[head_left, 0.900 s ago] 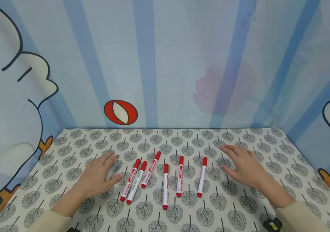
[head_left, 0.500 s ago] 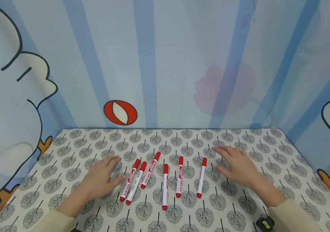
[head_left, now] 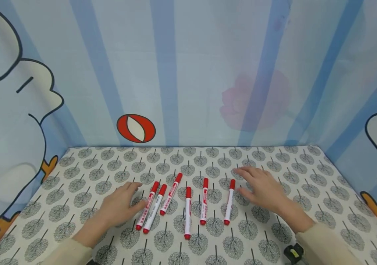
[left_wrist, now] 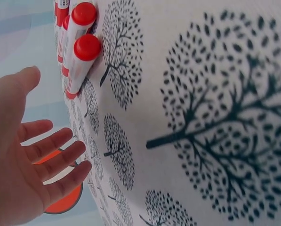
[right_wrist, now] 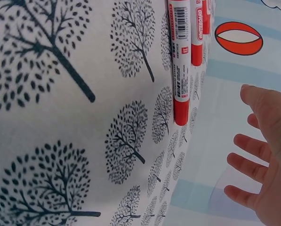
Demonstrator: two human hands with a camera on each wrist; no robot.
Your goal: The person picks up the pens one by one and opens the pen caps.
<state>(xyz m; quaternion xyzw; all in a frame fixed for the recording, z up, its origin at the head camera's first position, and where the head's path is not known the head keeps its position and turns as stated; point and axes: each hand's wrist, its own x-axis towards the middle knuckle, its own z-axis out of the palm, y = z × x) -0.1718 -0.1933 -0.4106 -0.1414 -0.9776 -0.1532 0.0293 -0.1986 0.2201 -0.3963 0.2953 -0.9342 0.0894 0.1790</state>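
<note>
Several red-capped white whiteboard markers lie on the patterned cloth in the head view, caps pointing away. My left hand [head_left: 120, 204] is just left of the leftmost marker [head_left: 147, 206], its thumb close to the barrel; whether they touch, I cannot tell. Fingers are loosely spread in the left wrist view, with nothing in the palm [left_wrist: 22, 183]. To the right, my right hand [head_left: 262, 187] hovers beside the rightmost marker [head_left: 229, 202], thumb and fingers apart. The right wrist view shows that hand [right_wrist: 267, 155] holding nothing, near a marker [right_wrist: 180, 61].
The markers between include a slanted one [head_left: 171, 194] and two fairly straight ones, a middle marker [head_left: 188, 213] and another marker [head_left: 204, 201]. A printed curtain [head_left: 195, 73] stands behind the tree-patterned cloth [head_left: 181, 160]. A small black device [head_left: 293, 253] sits by the right sleeve.
Both hands have moved inward: the left hand rightward toward the leftmost marker, the right hand leftward toward the rightmost marker. The markers stay where they were.
</note>
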